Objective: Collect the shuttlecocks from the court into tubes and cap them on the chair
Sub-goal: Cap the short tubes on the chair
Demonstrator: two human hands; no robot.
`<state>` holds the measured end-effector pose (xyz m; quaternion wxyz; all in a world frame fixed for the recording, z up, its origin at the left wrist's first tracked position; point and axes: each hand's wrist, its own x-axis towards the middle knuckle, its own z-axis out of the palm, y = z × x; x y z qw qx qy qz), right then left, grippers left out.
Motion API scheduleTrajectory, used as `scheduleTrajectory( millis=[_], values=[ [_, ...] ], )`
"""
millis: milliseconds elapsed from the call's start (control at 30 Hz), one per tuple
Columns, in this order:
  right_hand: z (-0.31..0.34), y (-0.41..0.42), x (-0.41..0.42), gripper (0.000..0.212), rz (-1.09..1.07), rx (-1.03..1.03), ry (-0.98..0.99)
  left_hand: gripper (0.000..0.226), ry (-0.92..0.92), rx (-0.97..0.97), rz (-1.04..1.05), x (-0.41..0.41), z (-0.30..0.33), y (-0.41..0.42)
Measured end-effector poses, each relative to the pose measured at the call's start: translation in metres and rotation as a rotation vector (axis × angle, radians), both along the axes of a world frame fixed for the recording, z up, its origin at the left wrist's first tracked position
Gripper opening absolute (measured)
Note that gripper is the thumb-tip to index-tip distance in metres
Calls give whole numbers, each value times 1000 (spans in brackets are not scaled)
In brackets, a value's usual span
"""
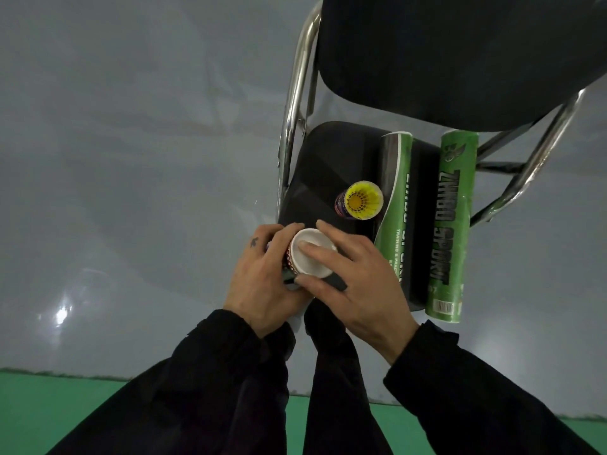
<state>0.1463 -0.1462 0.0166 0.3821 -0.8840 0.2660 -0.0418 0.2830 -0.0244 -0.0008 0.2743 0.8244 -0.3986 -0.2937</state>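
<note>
A patterned tube (291,257) stands upright at the front edge of the black chair seat (325,159). My left hand (262,280) grips its side. A white cap (312,257) sits on its top, and my right hand (358,277) holds the cap with the thumb and fingers around its rim and one finger across the top. Behind it a second tube (343,205) stands uncapped, with yellow shuttlecocks (361,201) showing in its mouth. Two green tubes lie on the seat: one (395,205) beside the uncapped tube, the other (451,224) at the seat's right edge.
The chair has a black backrest (460,54) and chrome frame (295,103). It stands on a grey floor (131,159). A green court surface (49,412) begins near my feet. My dark trouser legs (335,372) are below the chair's front edge.
</note>
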Motion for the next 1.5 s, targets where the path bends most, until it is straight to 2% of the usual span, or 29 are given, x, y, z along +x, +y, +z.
scheduleTrajectory(
  millis=[367,500,600,700,767,867,900,933,1000,1067,1100,1200,1300,1400,1500],
  values=[
    [-6,34,-7,51,-39,35,-100,65,77,-108,-43,-5,13,-3],
    [3,35,0,66,10,103,-30,66,87,-84,19,-4,18,0],
    [6,38,8,69,-70,368,-45,63,244,-70,166,-12,16,7],
    [4,44,16,57,-197,737,-135,56,391,-70,374,-23,10,21],
    [-1,48,17,51,-220,839,-126,56,431,-49,442,-25,7,28],
    [-11,48,13,50,-17,553,-19,54,406,-5,415,-23,3,35],
    [-16,47,11,53,9,549,2,54,390,26,393,-20,0,37],
    [-21,44,9,54,-42,603,11,55,377,61,391,-17,-4,37],
    [-40,39,8,47,-308,669,3,58,354,125,440,-7,-14,39],
    [-74,30,9,34,-438,457,126,64,334,176,476,3,-23,42],
    [-93,24,11,30,-388,323,212,66,330,184,484,7,-25,43],
    [-149,18,20,32,-10,-39,406,67,312,173,482,12,-30,43],
    [-179,25,29,47,234,-349,501,65,302,135,468,10,-30,43],
    [-181,30,30,39,195,-382,474,67,331,149,449,3,-31,41],
    [-144,28,25,20,-85,-213,254,66,308,140,437,-1,-28,32]
  ],
)
